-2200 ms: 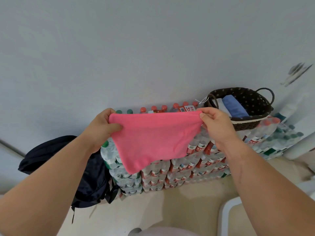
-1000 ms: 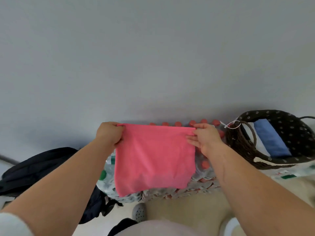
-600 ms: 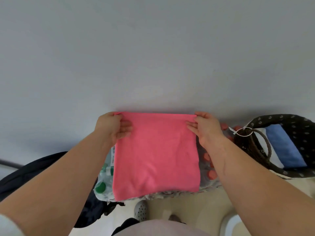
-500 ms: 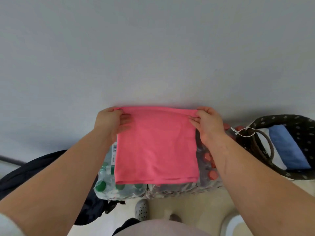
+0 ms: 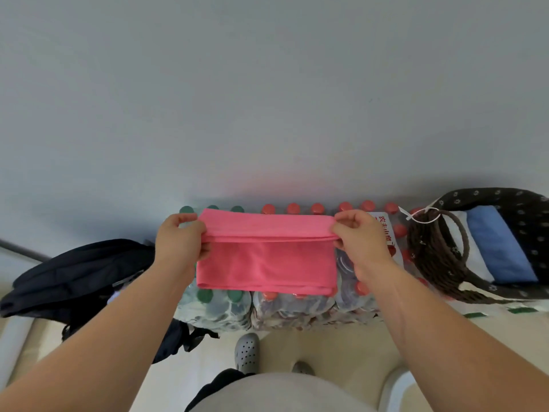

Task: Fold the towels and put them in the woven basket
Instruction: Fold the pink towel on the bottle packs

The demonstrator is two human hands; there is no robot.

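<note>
A soft, fine-napped pink towel [image 5: 266, 263] lies flat on shrink-wrapped packs of water bottles [image 5: 285, 304], its far edge folded over into a thick rounded band. The left hand [image 5: 181, 242] pinches that band at its 9 o'clock end, the right hand [image 5: 361, 242] at its 3 o'clock end. At 3 o'clock from the towel sits a dark brown woven basket [image 5: 433, 257] with a looped handle and dotted fabric lining, holding a folded blue towel [image 5: 499, 248] beside a white one [image 5: 466, 251]. A limp black backpack [image 5: 74, 275] slumps at 9 o'clock. Grey perforated clogs [image 5: 246, 352] show at 6 o'clock.
</note>
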